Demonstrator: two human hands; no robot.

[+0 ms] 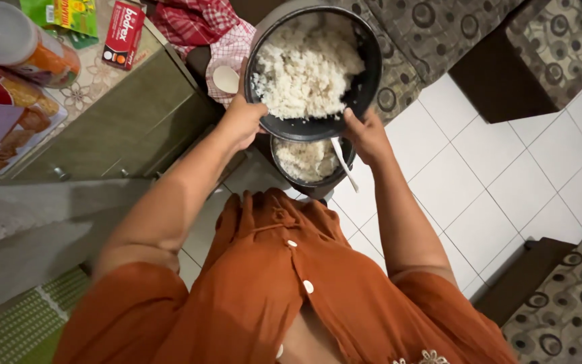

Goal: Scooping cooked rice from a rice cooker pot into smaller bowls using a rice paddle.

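White floor tiles [479, 182] lie below. The left hand [242, 121] and right hand [366, 135] have fingers clamped on the black pot [365, 74] of rice, tilted above a smaller pot [308, 165]. Best to tip slowly, rims aligned.

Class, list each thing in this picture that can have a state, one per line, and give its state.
Black pot: tilted, held in the air, holds rice.
Lower pot: upright, partly filled with rice.
White spoon: resting in the lower pot.
Left hand: gripping the black pot's rim.
Right hand: gripping the black pot's rim.
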